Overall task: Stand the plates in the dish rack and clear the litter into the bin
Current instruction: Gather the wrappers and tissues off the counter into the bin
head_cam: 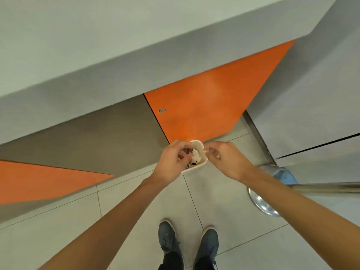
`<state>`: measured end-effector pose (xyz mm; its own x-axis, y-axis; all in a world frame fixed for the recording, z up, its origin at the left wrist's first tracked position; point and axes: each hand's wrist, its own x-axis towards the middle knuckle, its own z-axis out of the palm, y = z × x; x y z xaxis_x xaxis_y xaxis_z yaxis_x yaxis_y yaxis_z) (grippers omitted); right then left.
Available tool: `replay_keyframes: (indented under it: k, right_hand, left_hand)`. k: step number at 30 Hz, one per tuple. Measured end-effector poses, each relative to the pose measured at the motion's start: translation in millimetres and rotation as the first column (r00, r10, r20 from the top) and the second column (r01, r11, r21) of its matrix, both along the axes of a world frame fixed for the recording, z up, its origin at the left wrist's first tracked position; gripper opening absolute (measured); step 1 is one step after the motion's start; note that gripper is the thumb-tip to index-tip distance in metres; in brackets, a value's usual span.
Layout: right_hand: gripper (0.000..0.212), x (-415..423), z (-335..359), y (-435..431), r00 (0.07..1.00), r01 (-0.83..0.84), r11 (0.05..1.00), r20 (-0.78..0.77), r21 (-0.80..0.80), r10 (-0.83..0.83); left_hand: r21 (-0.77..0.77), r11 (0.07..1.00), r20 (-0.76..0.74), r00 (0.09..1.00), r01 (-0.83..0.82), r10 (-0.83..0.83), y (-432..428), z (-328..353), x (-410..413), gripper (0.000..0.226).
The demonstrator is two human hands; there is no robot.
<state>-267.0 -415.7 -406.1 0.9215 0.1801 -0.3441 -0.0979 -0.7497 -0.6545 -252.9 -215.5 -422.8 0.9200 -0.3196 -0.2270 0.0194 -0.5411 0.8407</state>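
A small cream bin [202,162] stands on the floor tiles against the cabinet base, with crumpled white paper litter [196,154] and dark scraps inside. My left hand [172,162] hovers over the bin's left side, its fingers curled down into the opening round some dark litter. My right hand [224,159] is at the bin's right rim with fingers curled and thumb against forefinger; I see nothing held in it. No plates or dish rack are in view.
Orange [210,106] and grey [97,137] cabinet doors run under a pale counter [116,36] ahead. A steel pedal bin lid [263,205] with a blue liner sits at the right. My two shoes [187,242] stand on the tiled floor below.
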Motion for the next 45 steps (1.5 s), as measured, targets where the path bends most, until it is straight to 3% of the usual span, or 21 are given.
replay_keyframes:
  k: [6,12,19,25,38,45]
  right_hand:
    - [0.024,-21.5,125.1,-15.5,0.980,0.027,1.000,0.196,0.012,-0.029]
    - [0.020,-23.0,234.9,-30.5,0.926,0.068,0.995,0.366,0.079,-0.092]
    - [0.023,-10.7,312.8,-35.2,0.887,0.153,0.957,0.394,0.245,-0.242]
    - [0.030,27.2,340.2,-32.4,0.858,0.216,0.903,0.369,0.372,-0.357]
    - [0.044,194.2,378.7,-25.6,0.845,0.185,0.964,0.470,0.191,-0.256]
    - [0.048,262.7,370.2,-37.6,0.884,0.213,0.968,0.396,0.131,-0.248]
  left_hand:
    - [-0.112,0.982,0.114,0.980,-0.150,0.163,-28.4,143.3,-26.7,0.019]
    - [-0.185,0.968,0.151,0.968,-0.170,0.199,-51.4,252.8,-39.8,0.027]
    - [-0.189,0.972,0.232,0.955,-0.140,0.182,-53.4,335.8,-16.8,0.030]
    - [-0.212,0.965,0.320,0.922,-0.153,0.217,-50.1,369.0,25.1,0.033]
    - [-0.102,0.993,0.400,0.912,-0.054,0.091,-44.6,403.5,201.0,0.042]
    - [-0.006,0.999,0.342,0.939,-0.042,0.041,-59.6,387.2,274.5,0.044]
